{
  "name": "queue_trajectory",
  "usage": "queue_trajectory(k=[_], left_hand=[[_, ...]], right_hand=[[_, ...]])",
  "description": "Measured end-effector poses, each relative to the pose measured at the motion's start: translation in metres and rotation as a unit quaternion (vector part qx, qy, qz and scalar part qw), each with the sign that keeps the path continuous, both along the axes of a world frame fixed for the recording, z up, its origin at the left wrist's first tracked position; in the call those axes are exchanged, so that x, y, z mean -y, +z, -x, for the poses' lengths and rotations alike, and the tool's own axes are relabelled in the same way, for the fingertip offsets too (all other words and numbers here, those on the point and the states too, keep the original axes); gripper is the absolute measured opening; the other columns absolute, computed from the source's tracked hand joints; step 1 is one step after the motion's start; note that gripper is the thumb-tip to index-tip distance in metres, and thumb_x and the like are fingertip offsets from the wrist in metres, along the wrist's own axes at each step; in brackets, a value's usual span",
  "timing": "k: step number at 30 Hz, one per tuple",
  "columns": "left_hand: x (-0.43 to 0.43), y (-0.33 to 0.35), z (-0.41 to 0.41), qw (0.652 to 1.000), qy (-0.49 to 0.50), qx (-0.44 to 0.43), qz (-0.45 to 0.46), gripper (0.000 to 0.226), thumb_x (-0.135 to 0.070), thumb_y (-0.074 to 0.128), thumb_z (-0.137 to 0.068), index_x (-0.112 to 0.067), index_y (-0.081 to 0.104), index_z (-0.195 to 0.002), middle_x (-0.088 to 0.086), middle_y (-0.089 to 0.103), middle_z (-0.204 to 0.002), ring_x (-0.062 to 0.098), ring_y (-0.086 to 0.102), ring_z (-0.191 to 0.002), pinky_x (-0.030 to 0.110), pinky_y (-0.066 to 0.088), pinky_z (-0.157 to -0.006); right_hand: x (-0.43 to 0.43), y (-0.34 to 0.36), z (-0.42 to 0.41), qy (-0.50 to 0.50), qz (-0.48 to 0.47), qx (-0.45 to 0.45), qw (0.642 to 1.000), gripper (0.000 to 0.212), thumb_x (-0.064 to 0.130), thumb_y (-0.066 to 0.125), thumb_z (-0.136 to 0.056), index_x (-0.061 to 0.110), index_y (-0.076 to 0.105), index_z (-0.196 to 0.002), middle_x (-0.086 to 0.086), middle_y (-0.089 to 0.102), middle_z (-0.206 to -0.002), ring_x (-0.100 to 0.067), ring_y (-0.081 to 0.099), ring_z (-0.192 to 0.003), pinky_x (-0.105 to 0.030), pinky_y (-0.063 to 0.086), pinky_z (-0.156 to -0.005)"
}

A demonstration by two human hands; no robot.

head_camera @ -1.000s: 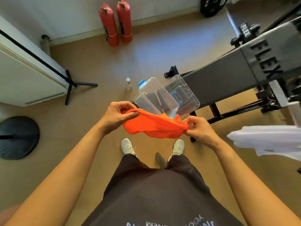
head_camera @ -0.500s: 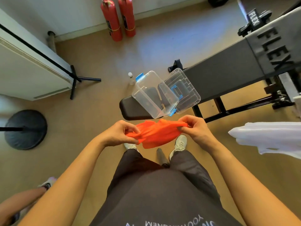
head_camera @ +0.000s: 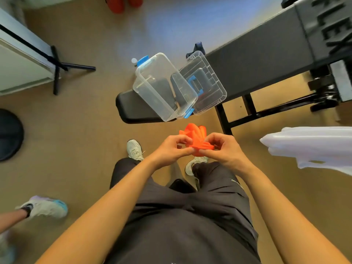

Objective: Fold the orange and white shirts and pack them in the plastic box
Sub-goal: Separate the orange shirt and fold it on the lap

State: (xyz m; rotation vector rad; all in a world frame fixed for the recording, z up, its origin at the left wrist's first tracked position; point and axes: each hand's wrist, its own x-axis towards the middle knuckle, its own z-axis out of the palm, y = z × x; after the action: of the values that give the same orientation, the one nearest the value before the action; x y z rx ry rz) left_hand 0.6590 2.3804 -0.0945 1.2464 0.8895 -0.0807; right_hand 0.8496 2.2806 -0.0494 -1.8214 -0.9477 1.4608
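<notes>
The orange shirt point(head_camera: 196, 137) is bunched into a small bundle in front of my waist. My left hand point(head_camera: 172, 149) and my right hand point(head_camera: 222, 147) pinch it from either side, nearly touching each other. The clear plastic box point(head_camera: 163, 86) with blue latches stands open on the end of the black bench, just beyond my hands. Its clear lid point(head_camera: 207, 82) lies beside it on the right. The white shirt point(head_camera: 308, 145) hangs spread out at the right edge, apart from both hands.
The black weight bench point(head_camera: 257, 60) runs from centre to upper right on a black frame point(head_camera: 247, 111). A white panel on a black stand point(head_camera: 28, 60) is at the left, a dark round base point(head_camera: 9, 134) below it. Another person's foot point(head_camera: 45, 206) is at lower left.
My hands have come together, gathering the orange shirt from a wide stretch into a tight bunch. The view tilted down; another person's foot came into sight at lower left.
</notes>
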Motion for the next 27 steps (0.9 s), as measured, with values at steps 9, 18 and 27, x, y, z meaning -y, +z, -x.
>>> queue_trajectory(k=[9,18,27], left_hand=[[0.001,-0.133,-0.003,0.984,0.135,0.106,-0.038,0.021,-0.016,0.082,-0.082,-0.018,0.067,-0.098,0.003,0.069,-0.093,0.019,0.068,-0.089,0.034,0.061,-0.082],[0.012,-0.245,0.016,0.892,-0.036,0.087,-0.443,0.016,-0.022,0.080,-0.085,-0.014,0.077,-0.098,-0.003,0.069,-0.088,0.010,0.065,-0.079,0.036,0.059,-0.073],[0.035,-0.168,0.001,0.866,-0.004,0.169,-0.471,0.009,-0.022,0.077,-0.087,-0.018,0.071,-0.092,-0.008,0.069,-0.081,0.005,0.065,-0.073,0.027,0.055,-0.071]], right_hand=[[0.005,-0.164,-0.020,0.005,-0.016,0.084,0.996,0.015,0.029,0.068,-0.094,0.020,0.070,-0.105,0.001,0.071,-0.096,-0.015,0.068,-0.092,-0.025,0.058,-0.076],[0.038,-0.264,-0.005,0.022,-0.096,0.140,0.985,0.012,0.030,0.067,-0.095,0.023,0.068,-0.105,0.008,0.067,-0.096,-0.011,0.062,-0.094,-0.026,0.052,-0.078],[0.055,-0.218,0.020,0.006,-0.240,0.208,0.948,0.031,0.048,0.078,-0.081,0.030,0.071,-0.106,0.010,0.067,-0.111,-0.012,0.061,-0.110,-0.035,0.049,-0.093]])
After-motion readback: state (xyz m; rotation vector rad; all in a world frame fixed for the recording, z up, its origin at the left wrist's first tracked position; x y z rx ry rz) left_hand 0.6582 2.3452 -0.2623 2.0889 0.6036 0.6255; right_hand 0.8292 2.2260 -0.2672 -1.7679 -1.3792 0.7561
